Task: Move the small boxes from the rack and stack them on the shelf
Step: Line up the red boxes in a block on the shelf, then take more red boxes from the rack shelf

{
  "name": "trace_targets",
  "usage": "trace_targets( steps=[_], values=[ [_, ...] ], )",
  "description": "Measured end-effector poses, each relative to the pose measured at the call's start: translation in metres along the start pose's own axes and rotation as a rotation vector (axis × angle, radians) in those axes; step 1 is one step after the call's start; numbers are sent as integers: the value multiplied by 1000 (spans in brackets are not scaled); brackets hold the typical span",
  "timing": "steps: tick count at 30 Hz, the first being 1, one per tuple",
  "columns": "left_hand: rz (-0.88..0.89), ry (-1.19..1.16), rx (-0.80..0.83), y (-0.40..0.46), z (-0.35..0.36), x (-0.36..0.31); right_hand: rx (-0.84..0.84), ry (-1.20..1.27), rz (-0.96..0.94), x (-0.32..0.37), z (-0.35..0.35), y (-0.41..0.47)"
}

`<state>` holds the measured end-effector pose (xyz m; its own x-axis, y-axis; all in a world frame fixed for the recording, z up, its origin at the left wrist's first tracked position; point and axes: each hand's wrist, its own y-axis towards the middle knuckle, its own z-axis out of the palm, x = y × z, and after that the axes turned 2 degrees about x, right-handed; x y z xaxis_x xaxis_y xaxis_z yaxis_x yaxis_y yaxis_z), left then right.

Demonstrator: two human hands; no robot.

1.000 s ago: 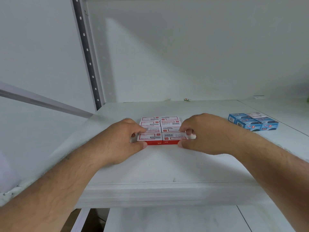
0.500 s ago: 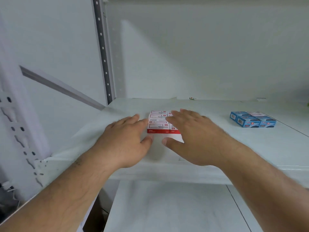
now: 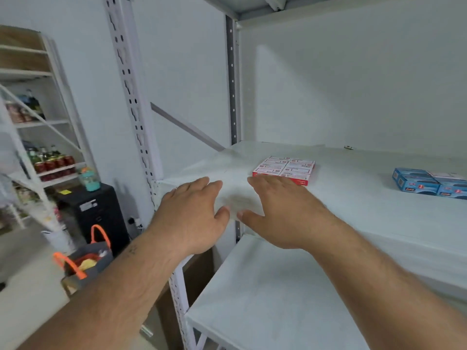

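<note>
Skin tones up front: left hand (image 3: 192, 213) and right hand (image 3: 275, 210) both hang flat with fingers loose, holding nothing, just off the shelf's front edge.
Shelf (image 3: 353, 213): white, matte, looks like a painted board with a thin sheet over it, on slotted metal uprights.
Red boxes (image 3: 284, 170): small red-and-white cardboard cartons packed tight in a flat block at about 1 o'clock from the right hand, just beyond its fingertips, not touched.
Handling guess: light, stiff little cartons with crisp corners, probably a bit slick. I'd pinch the block from both short sides so it doesn't split apart.
Blue boxes (image 3: 429, 183): same sort of carton, glossy, at 3 o'clock and well apart from the red ones.
Far left: rack (image 3: 38, 122), blurry bottles and cans on it.
</note>
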<state>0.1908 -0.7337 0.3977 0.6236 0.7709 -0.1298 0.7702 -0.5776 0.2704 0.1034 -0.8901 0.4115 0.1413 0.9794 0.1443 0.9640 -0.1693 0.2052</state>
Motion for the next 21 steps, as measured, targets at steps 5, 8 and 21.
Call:
trace_targets(
  steps=[5,8,21],
  values=[
    [-112,18,-17,-59,-8,-16,-8,76,-118,13,-1,-40],
    [-174,35,-43,-91,-16,-19,-46,96,-205,27,0,-59],
    [-495,114,-35,-290,1,28,99,206,-548,146,62,-149]
  ],
)
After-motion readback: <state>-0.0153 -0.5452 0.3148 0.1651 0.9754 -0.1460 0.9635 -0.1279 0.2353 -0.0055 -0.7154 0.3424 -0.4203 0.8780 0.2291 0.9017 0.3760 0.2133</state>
